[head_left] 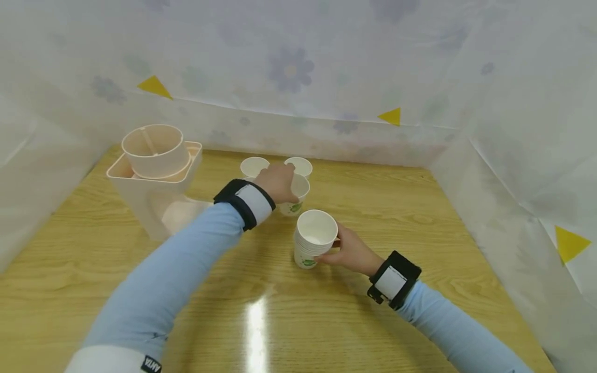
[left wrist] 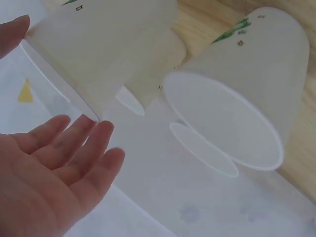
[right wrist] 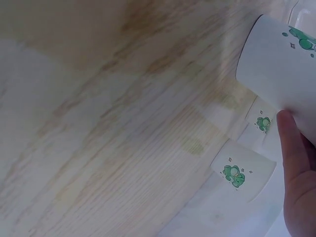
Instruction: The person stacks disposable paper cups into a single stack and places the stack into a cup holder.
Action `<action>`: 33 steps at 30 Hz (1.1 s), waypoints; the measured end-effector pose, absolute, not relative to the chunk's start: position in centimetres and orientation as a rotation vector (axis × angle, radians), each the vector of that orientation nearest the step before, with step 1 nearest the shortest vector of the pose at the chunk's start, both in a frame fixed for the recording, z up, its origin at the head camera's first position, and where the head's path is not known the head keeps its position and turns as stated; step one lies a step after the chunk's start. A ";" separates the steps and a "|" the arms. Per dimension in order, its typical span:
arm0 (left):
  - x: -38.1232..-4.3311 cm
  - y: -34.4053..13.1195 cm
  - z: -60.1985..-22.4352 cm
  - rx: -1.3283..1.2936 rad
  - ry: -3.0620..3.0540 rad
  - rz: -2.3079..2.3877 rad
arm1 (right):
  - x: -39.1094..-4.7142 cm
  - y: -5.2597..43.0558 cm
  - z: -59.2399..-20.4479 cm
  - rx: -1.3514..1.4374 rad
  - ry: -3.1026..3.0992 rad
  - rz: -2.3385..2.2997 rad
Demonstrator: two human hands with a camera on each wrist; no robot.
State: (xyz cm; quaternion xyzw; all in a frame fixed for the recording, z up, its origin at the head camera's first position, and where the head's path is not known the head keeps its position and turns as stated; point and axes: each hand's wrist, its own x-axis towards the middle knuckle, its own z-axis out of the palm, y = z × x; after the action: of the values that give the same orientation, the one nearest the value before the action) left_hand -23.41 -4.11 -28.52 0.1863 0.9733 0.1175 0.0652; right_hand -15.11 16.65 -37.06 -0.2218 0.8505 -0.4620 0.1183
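Note:
My left hand [head_left: 276, 182] reaches to a group of white paper cups at the back of the table. Its thumb and fingertips hold the rim of the front right paper cup [head_left: 292, 209], which stands upright. In the left wrist view this cup [left wrist: 113, 54] sits between thumb and fingers. Behind it are a back left cup [head_left: 254, 165] and a back right cup [head_left: 302, 166]; a front left cup is mostly hidden by the hand. Nearer me, my right hand [head_left: 353, 251] grips a stack of nested paper cups [head_left: 305, 247] with green prints from its right side.
A pale pink appliance-like stand [head_left: 154, 199] with a round open top stands on the left of the wooden table [head_left: 373, 321]. White flower-printed sheeting [head_left: 326, 77] encloses the back and sides, with yellow triangles [head_left: 389, 116] stuck on it.

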 end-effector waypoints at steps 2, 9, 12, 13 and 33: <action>-23.3 -4.4 -28.0 0.559 2.934 0.398 | -15.3 16.6 -37.1 -0.653 2.491 -1.347; -22.8 -5.3 -25.6 0.611 2.918 0.532 | -16.1 16.2 -37.3 -0.680 2.491 -1.343; -22.0 -5.4 -23.9 0.657 2.918 0.604 | -16.4 16.1 -37.1 -0.689 2.491 -1.344; -21.6 -5.5 -23.3 0.675 2.922 0.621 | -16.4 16.0 -37.1 -0.695 2.494 -1.339; -17.0 -4.1 -19.9 1.055 2.705 0.773 | -16.9 16.5 -37.1 -0.701 2.455 -1.341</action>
State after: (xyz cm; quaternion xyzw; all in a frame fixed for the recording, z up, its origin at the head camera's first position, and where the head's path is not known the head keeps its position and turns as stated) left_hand -16.99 -4.10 -19.87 0.3504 0.8981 0.2566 0.0685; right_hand -16.89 16.53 -37.07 -0.2411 0.8442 -0.4611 0.1288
